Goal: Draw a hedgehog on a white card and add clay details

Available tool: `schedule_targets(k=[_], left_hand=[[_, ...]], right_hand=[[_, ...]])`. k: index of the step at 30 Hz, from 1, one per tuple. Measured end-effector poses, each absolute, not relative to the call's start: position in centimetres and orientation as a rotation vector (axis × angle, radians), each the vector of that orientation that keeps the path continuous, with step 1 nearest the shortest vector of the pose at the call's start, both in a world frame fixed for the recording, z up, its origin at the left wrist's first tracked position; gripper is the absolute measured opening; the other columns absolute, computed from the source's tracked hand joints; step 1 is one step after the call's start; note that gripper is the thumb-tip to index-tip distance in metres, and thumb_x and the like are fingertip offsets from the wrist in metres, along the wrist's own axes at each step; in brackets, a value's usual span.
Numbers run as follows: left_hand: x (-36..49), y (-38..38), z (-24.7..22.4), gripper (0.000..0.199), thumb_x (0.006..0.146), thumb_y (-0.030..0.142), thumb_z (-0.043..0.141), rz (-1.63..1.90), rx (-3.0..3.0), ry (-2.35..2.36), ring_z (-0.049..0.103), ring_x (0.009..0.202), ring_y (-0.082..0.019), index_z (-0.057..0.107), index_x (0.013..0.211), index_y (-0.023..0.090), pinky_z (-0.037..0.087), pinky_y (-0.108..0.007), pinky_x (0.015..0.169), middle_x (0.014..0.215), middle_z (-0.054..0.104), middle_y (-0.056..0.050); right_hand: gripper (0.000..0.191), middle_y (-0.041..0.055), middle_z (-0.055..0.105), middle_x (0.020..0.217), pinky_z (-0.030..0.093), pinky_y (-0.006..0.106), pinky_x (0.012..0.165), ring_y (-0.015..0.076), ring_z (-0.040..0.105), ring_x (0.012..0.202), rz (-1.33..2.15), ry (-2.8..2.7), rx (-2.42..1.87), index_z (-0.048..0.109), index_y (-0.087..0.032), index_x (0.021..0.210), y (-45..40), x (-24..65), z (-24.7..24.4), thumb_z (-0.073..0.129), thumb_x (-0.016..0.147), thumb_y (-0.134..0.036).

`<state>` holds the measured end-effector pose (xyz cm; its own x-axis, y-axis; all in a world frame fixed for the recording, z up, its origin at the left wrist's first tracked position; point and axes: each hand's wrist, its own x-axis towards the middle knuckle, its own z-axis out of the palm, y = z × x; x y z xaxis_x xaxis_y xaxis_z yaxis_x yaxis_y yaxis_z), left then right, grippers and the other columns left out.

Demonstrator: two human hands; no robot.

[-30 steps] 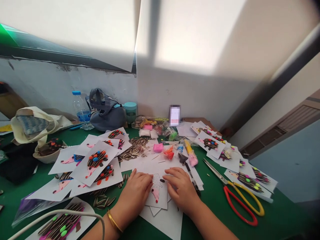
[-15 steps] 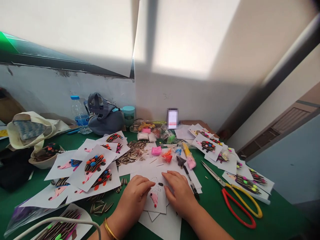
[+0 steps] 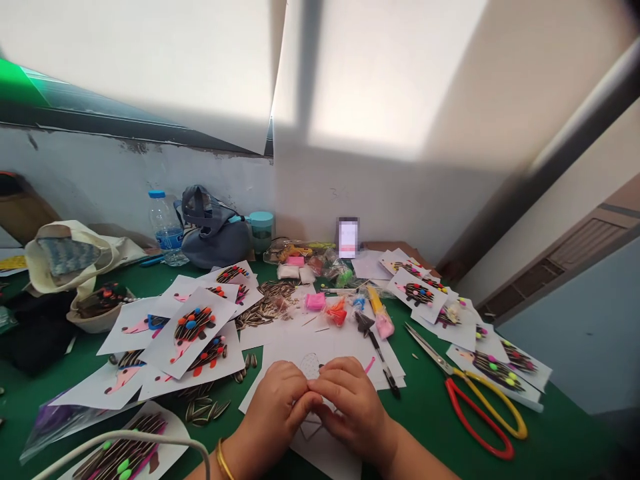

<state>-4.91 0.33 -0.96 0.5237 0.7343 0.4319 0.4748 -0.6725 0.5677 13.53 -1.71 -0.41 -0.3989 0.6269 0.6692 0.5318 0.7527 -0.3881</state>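
My left hand (image 3: 275,407) and my right hand (image 3: 356,407) meet over a small white card, their fingertips pinched together. Whatever sits between the fingers is hidden. Above the fingertips, the pencilled body outline of a hedgehog drawing (image 3: 311,363) shows on the card; the pink part is covered by my hands. Under it lie white sheets of paper (image 3: 285,347). A thin pink strip of clay (image 3: 370,365) rests just beyond my right hand, beside a black pen (image 3: 384,363). Several striped sunflower seeds (image 3: 207,410) lie to the left of my left wrist.
Finished-looking hedgehog cards (image 3: 193,333) are piled left, with more cards (image 3: 475,347) at right. Large scissors (image 3: 465,387) lie open on the green table. Behind are a seed heap (image 3: 265,303), pink clay (image 3: 315,302), a bottle (image 3: 165,230) and a phone (image 3: 349,239). A pale cable (image 3: 125,435) crosses front left.
Both hands have come together from either side of the card, and their fingertips now meet over it. They cover the pink snout that showed before. The pink strip has come into view.
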Motion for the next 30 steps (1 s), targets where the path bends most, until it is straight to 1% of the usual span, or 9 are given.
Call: schedule_targets(k=[4,10,12,15,19,21,23,26,30], left_hand=[[-4.8,0.2,-1.0,0.059,0.098,0.056,0.027,0.967,2.414,0.933,0.05,0.065,-0.017,0.057,0.063,0.019,0.037,-0.033,0.066,0.062,0.058,-0.002],[-4.9,-0.1,-0.5,0.062,0.099,0.055,0.021,0.892,2.319,0.887,0.054,0.069,-0.017,0.062,0.068,0.02,0.04,-0.032,0.068,0.068,0.062,-0.003],[-5.1,0.2,-0.2,0.056,0.1,0.05,0.024,0.874,2.294,0.906,0.057,0.074,-0.018,0.065,0.076,0.021,0.042,-0.032,0.072,0.073,0.065,-0.003],[-5.5,0.9,0.1,0.038,0.099,0.04,0.036,0.842,2.348,1.042,0.059,0.083,-0.02,0.068,0.09,0.022,0.045,-0.035,0.078,0.084,0.068,-0.004],[-6.2,2.1,-0.1,0.027,0.096,0.032,0.044,0.756,2.467,1.256,0.061,0.093,-0.024,0.068,0.098,0.021,0.047,-0.042,0.084,0.096,0.07,-0.007],[-6.4,2.4,-0.6,0.024,0.095,0.03,0.046,0.735,2.506,1.302,0.061,0.102,-0.025,0.068,0.102,0.021,0.047,-0.046,0.091,0.104,0.07,-0.007],[-6.5,2.6,-1.2,0.025,0.094,0.028,0.047,0.717,2.546,1.301,0.059,0.114,-0.026,0.066,0.108,0.022,0.042,-0.05,0.101,0.115,0.069,-0.007],[-6.5,2.6,-1.9,0.029,0.095,0.026,0.047,0.668,2.586,1.26,0.054,0.124,-0.026,0.063,0.118,0.024,0.035,-0.054,0.109,0.125,0.066,-0.006],[-6.4,2.5,-2.1,0.029,0.094,0.03,0.049,0.614,2.589,1.245,0.056,0.124,-0.026,0.063,0.119,0.024,0.032,-0.056,0.11,0.125,0.066,-0.007]], right_hand=[[0.019,0.0036,0.069,0.083,0.049,0.037,0.076,0.0201,0.06,0.083,0.158,-2.013,-0.837,0.064,-0.026,0.107,-2.0,13.4,-0.2,0.063,0.089,-0.027],[0.012,0.003,0.068,0.083,0.049,0.038,0.078,0.02,0.06,0.085,0.222,-2.006,-0.854,0.065,-0.026,0.101,-2.0,13.5,-0.4,0.059,0.09,-0.023],[0.013,0.003,0.068,0.085,0.048,0.038,0.08,0.02,0.06,0.086,0.222,-1.998,-0.912,0.064,-0.025,0.099,-1.6,13.9,-0.7,0.058,0.09,-0.019],[0.018,0.0045,0.068,0.09,0.047,0.039,0.082,0.0206,0.06,0.089,0.182,-1.951,-1.118,0.063,-0.023,0.099,-0.5,15.1,-1.2,0.051,0.09,-0.014],[0.017,0.0054,0.068,0.09,0.045,0.037,0.079,0.0219,0.059,0.089,0.142,-1.933,-1.396,0.064,-0.022,0.095,0.6,17.0,-2.0,0.05,0.089,-0.015],[0.012,0.0043,0.067,0.084,0.044,0.035,0.074,0.0211,0.059,0.083,0.145,-1.965,-1.497,0.066,-0.022,0.088,0.9,17.5,-2.3,0.054,0.09,-0.021],[0.015,0.0034,0.066,0.079,0.042,0.034,0.071,0.0203,0.059,0.08,0.128,-2.001,-1.555,0.066,-0.022,0.082,0.9,17.7,-2.5,0.054,0.091,-0.025],[0.016,0.0036,0.067,0.084,0.041,0.035,0.073,0.0209,0.059,0.085,0.067,-2.011,-1.57,0.066,-0.023,0.087,1.0,17.6,-2.8,0.051,0.092,-0.021],[0.019,0.0042,0.068,0.089,0.042,0.036,0.076,0.0224,0.058,0.09,0.038,-2.003,-1.592,0.066,-0.023,0.093,1.2,17.5,-3.4,0.051,0.089,-0.012]])
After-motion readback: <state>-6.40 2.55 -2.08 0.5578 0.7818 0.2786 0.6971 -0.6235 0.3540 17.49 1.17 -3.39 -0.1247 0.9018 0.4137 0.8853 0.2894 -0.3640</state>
